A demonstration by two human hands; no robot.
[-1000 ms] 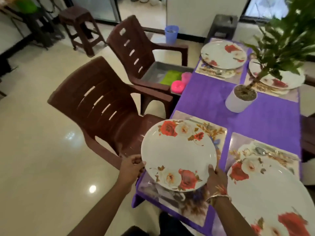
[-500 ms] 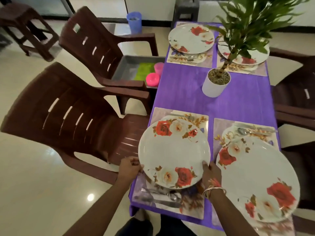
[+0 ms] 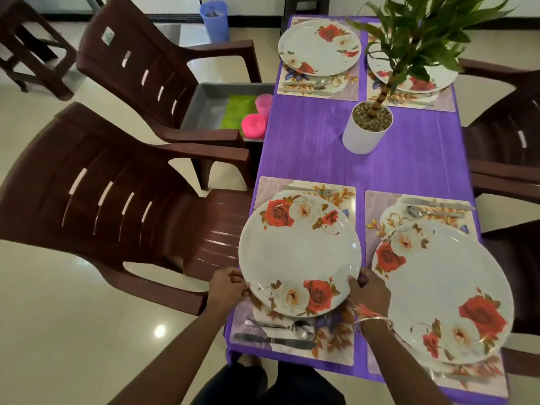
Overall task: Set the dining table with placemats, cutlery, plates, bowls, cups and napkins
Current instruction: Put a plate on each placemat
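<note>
Now that the round white rose-patterned plate [image 3: 299,255] has sunk closer to the near-left floral placemat [image 3: 336,346], left hand [image 3: 229,287] and right hand [image 3: 369,290] still pinch its near rim; the fourth plate seems almost placed.

Head view, steeply down over table [image 3: 365,159]
</note>
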